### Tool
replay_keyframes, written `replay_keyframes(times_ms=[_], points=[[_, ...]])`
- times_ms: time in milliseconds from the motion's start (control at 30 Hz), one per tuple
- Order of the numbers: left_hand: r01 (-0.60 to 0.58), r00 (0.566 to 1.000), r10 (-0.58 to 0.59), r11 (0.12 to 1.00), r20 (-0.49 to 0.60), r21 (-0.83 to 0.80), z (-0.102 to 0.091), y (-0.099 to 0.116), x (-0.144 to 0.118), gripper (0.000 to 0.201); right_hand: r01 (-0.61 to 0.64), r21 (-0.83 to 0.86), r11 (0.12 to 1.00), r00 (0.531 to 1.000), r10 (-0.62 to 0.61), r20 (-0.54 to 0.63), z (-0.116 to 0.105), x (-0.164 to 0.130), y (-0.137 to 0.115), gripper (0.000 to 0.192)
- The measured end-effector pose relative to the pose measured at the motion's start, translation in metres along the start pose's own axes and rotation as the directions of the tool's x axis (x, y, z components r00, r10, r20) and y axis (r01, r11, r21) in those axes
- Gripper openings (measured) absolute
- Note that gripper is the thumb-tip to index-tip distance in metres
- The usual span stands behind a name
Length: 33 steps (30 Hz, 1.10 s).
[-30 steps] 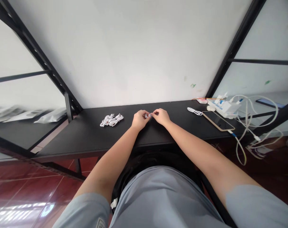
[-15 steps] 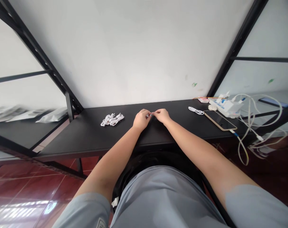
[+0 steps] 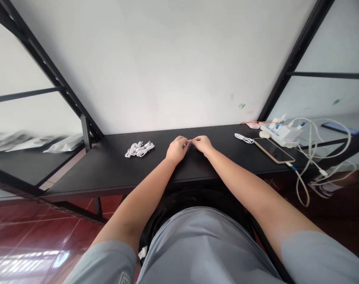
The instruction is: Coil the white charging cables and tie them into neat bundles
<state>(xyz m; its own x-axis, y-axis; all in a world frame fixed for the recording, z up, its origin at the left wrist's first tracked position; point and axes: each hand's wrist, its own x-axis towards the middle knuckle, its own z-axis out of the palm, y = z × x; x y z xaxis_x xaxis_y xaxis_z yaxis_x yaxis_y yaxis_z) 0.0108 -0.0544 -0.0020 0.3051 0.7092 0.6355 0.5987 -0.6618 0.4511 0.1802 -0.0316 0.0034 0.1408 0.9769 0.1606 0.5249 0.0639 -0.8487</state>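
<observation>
Black table [image 3: 108,169]: left hand [image 3: 176,149] and right hand [image 3: 202,144] together, both pinched on small white cable [image 3: 187,143], right of cable pile [image 3: 139,149].

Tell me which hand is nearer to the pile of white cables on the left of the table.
Left. The left hand sits just right of the pile of white cables; the right hand is farther right, beyond it. Both pinch a small white item.

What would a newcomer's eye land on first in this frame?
Both hands, left hand and right hand, meet at the middle of the black table, pinching a small white item too tiny to identify. A bundle of white cables lies to their left; a phone lies at the right.
</observation>
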Motion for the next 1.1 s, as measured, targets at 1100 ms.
replay_keyframes(times_ms=[1100], points=[[-0.129, 0.990, 0.113, 0.962, 0.081, 0.239, 0.0007, 0.0082, 0.0016, 0.016, -0.106, 0.250, 0.962, 0.991, 0.083, 0.100, 0.0012, -0.0016, 0.0000, 0.022]])
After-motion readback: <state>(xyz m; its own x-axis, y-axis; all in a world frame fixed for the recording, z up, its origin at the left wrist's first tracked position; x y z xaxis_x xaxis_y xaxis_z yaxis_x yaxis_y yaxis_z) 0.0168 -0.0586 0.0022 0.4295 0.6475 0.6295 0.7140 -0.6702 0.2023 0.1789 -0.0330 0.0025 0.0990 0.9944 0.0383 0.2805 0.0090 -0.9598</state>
